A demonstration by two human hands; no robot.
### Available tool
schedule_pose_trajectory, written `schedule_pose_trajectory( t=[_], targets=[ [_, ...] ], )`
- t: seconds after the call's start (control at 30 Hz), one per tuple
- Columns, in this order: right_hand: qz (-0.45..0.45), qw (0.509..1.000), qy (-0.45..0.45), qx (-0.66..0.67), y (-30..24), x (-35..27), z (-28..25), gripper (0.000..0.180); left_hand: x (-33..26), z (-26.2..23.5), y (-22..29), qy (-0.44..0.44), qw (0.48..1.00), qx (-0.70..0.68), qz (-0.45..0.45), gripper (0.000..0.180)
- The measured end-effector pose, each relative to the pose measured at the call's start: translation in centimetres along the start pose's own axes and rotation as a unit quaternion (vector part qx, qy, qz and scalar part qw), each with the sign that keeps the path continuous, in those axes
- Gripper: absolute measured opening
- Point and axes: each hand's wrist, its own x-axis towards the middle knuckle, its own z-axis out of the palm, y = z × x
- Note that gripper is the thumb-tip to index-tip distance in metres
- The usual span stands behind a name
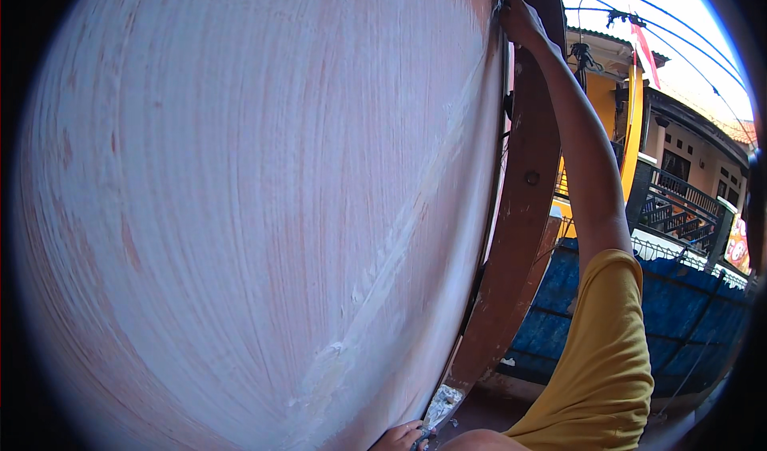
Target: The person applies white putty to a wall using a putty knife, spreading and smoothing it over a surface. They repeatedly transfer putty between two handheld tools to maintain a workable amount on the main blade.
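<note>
A large wall panel (264, 179) fills the left and middle of the view, streaked with thin white paste over a pinkish-brown base. My right arm reaches far up, and my right hand (525, 23) is closed at the panel's right edge, near the top. Its fingers curl around something small and dark that I cannot make out. At the bottom edge my left hand (399, 437) is partly in view, with its fingers closed on a putty knife (444, 404). White paste is smeared over the flat blade. A thicker band of paste (327, 365) runs diagonally up the panel.
A brown wooden post (511, 267) runs along the panel's right side. Behind my arm are a blue fence (679, 315), a yellow pole (633, 131), a red and white flag (644, 55), and a house with a dark balcony railing (679, 203). Cables (663, 7) cross the sky.
</note>
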Motion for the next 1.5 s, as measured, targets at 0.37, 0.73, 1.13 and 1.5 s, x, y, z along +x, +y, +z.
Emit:
schedule_pose_trajectory(
  t=[0.37, 0.73, 1.13, 1.5],
  targets=[
    [-0.035, 0.966, -0.237, 0.098, 3.8, 2.0, -4.6, 0.022, 0.9, 1.3, -1.0, -0.008, 0.899, -0.348, -0.267, 0.043],
    [0.015, 0.974, -0.185, -0.127, -3.8, 1.9, -7.0, 0.022, 0.1, 4.9, -5.8, 0.014, 0.994, -0.107, -0.035, 0.032],
    [0.03, 0.956, -0.267, -0.115, -2.4, 6.3, -6.1, 0.036, -0.1, 4.3, -4.0, 0.056, 0.988, -0.119, -0.085, 0.036],
    [-0.152, 0.949, -0.241, -0.137, -0.3, 3.3, -10.4, 0.05, 1.3, 0.7, -1.1, 0.022, 0.952, -0.252, -0.173, 0.04]
  ],
)
